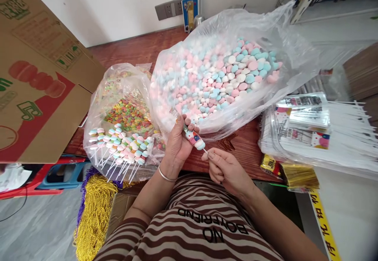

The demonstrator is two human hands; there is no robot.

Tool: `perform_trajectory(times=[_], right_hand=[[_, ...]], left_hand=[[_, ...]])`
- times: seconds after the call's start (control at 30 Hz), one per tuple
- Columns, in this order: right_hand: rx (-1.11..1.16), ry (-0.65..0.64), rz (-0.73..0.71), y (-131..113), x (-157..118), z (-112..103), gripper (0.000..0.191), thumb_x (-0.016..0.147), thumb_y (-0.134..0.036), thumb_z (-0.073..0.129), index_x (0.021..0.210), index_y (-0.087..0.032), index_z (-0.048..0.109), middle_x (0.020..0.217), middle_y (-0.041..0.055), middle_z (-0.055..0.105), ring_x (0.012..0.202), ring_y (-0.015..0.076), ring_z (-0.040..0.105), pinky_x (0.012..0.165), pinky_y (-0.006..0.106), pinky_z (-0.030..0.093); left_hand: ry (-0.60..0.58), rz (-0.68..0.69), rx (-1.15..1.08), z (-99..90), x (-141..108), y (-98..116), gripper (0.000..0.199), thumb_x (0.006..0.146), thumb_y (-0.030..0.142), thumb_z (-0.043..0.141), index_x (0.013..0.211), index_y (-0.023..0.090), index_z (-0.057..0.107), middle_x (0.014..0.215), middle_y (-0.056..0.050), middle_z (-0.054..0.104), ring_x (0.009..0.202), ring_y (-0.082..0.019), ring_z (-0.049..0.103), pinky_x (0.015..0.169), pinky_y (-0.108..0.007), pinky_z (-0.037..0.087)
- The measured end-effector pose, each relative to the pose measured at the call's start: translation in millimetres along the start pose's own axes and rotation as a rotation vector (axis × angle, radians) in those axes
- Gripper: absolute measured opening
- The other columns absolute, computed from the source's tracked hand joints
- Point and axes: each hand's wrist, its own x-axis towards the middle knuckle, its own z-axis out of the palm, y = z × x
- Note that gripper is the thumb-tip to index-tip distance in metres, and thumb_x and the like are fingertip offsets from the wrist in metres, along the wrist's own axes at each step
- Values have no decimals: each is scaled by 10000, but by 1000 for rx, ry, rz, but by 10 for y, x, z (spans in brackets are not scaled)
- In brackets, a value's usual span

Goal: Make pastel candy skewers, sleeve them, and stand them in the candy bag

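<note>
My left hand [178,144] is closed around a marshmallow lollipop [198,143], which sits in a clear wrapper with a colourful print. The wrapper's upper end sticks out past my fingertips. Pinched between the thumb and fingers of my right hand [223,168] is the white stick at the lollipop's lower end. Left of my hands, several finished marshmallow lollipops [125,144] lie on a plastic bag with their sticks pointing toward me. Beyond my hands spreads a big clear bag [277,91] full of pink, white and blue marshmallows [233,71].
A bag of small colourful ring candies [126,113] stands at left beside a tall cardboard box [47,75]. On the right, a plastic tray [265,142] carries printed wrappers [307,113] and white sticks [351,131]. Gold twist ties [299,176] lie at the table's front edge.
</note>
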Motion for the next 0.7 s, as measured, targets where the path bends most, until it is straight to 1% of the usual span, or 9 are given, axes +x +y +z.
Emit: perform_trajectory(times=[0.07, 0.17, 0.23, 0.3, 0.4, 0.5, 0.53, 0.6, 0.7], right_hand=[[-222, 91, -141, 9, 7, -4, 309, 1019, -455, 462, 928, -193, 598, 540, -87, 399, 421, 97, 325, 434, 236, 297], [-802, 301, -523, 44, 71, 6, 261, 1032, -313, 454, 880, -179, 617, 627, -12, 565, 532, 124, 502, 532, 256, 333], [-1120, 430, -747, 68, 145, 18, 273, 1032, -247, 449, 827, -176, 614, 599, 4, 577, 515, 133, 498, 534, 280, 304], [-1258, 511, -861, 75, 214, 18, 303, 1033, -229, 454, 771, -182, 598, 546, 2, 550, 472, 134, 459, 518, 299, 280], [-1075, 454, -772, 37, 230, -17, 286, 1041, -252, 444, 814, -184, 605, 580, -2, 570, 487, 130, 487, 520, 278, 325], [-658, 216, -497, -15, 134, -61, 297, 1059, -336, 411, 885, -198, 608, 590, -37, 525, 489, 118, 459, 502, 249, 356], [-530, 138, -407, -24, 96, -67, 317, 1062, -375, 403, 883, -203, 599, 569, -52, 482, 473, 114, 422, 480, 244, 344], [-354, 24, -279, -27, 37, -55, 350, 1061, -435, 392, 873, -206, 578, 533, -75, 400, 447, 107, 353, 444, 239, 308], [-380, 45, -299, -10, 32, 24, 333, 1057, -416, 400, 867, -205, 574, 550, -72, 414, 464, 107, 366, 463, 238, 314]], left_hand=[[14, -1, 19, 5, -10, -43, 133, 979, 268, 631, 911, 153, 635, 720, 54, 546, 576, -36, 542, 638, -184, 499], [29, -1, 81, 16, -64, -190, 147, 952, 284, 674, 902, 153, 633, 708, 52, 538, 563, -39, 526, 626, -182, 491], [30, 2, 123, 12, -123, -320, 174, 923, 312, 713, 906, 158, 635, 694, 52, 540, 560, -47, 519, 636, -189, 496], [14, -9, 148, -4, -177, -421, 206, 894, 336, 746, 910, 161, 640, 694, 47, 562, 588, -61, 546, 679, -207, 517], [-36, -50, 162, -35, -187, -408, 297, 855, 414, 776, 967, 164, 665, 799, -1, 659, 746, -123, 658, 799, -272, 550], [-64, 8, 137, -32, -100, -185, 405, 869, 533, 721, 1080, 190, 682, 1030, -64, 727, 958, -189, 706, 874, -321, 552], [-66, 35, 120, -21, -66, -96, 406, 885, 548, 695, 1100, 203, 684, 1030, -57, 728, 942, -176, 707, 861, -309, 551], [-71, 68, 93, 11, -16, 39, 347, 917, 513, 674, 1100, 219, 691, 829, 6, 679, 707, -97, 655, 735, -234, 532], [-78, 63, 52, 57, -3, 40, 217, 937, 414, 686, 982, 202, 686, 578, 94, 417, 422, -19, 369, 497, -157, 387]])
